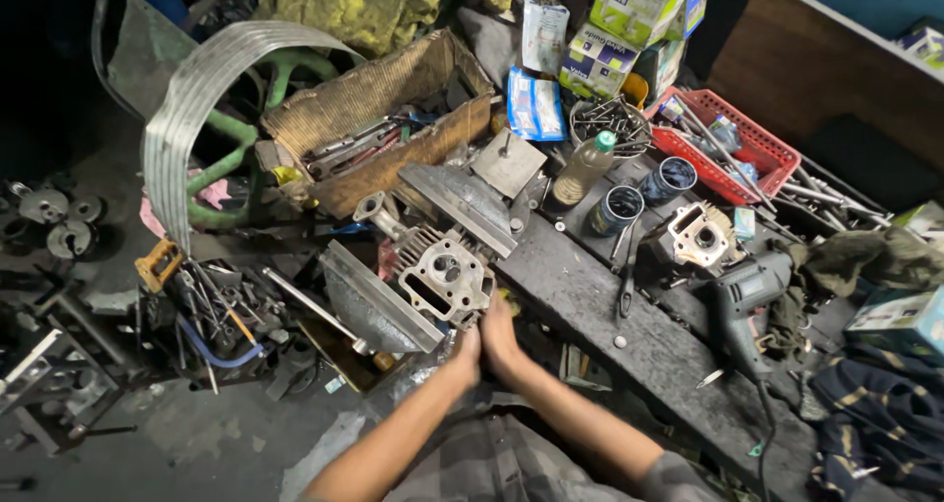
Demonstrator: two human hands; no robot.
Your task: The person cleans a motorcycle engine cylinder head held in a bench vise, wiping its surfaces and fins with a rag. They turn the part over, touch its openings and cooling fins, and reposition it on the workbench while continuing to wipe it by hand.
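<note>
Engine part: grey metal cylinder head with round ports and cooling fins, lying near the middle of the cluttered work area, at the near-left end of the dark desk.
Left hand: just below the engine part, fingertips at its lower edge; it looks like touching, but the view is dim. Fingers pressed together, not wrapped round anything I can see.
Right hand: hard beside the left one, palm to palm, reaching up to the lower right corner of the engine part. Fingers held together; whether they pinch something small there, I cannot tell.
Metal plates: one slanted grey plate just left of the engine part, another plate just above it.
Second engine part: pale casting farther right on the desk, well apart from the hands.
Cans: two round dark cans side by side, above the desk's middle.
Bottle: clear plastic bottle with green cap, tilted, near the cans.
Drill: dark power drill on the right of the desk, beside a heap of rags.
Red basket: basket holding long tools, upper right.
Cardboard box: open box of tools, upper left of the engine part.
Loose tools: pile on the floor, far left.
</note>
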